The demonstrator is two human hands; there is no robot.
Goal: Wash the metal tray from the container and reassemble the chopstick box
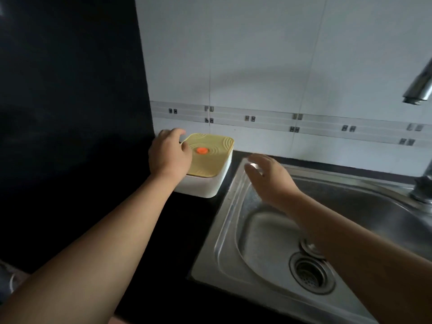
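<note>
Nearest, at the lower right, is a steel sink (224,230) set into a black counter (182,230). Its basin holds a round drain strainer (312,273), and just behind that sits a second round metal fitting, partly hidden by the right forearm. Both bare forearms reach forward from the lower corners. The right hand (271,181) hovers over the sink's far left corner with its fingers spread and relaxed, grasping nothing; its fingertips are blurred. Left of the sink, standing on the counter just beside the rim, is the box (201,189), a white container with rounded corners. A yellow lid (210,157) with curved ridges lies flat on top and closes it, so whatever is inside is hidden. An orange knob (201,150) marks the lid's middle. The left hand (169,155) grasps the lid at its left edge, with the thumb lying on the top face near the knob and the fingers curled over the far left corner. To the left of the box rises a dark panel (70,90). Behind the box and the sink is a white tiled wall (257,66) crossed by a grey band (268,122). At the far right a chrome tap (419,90) points down over the sink.
</note>
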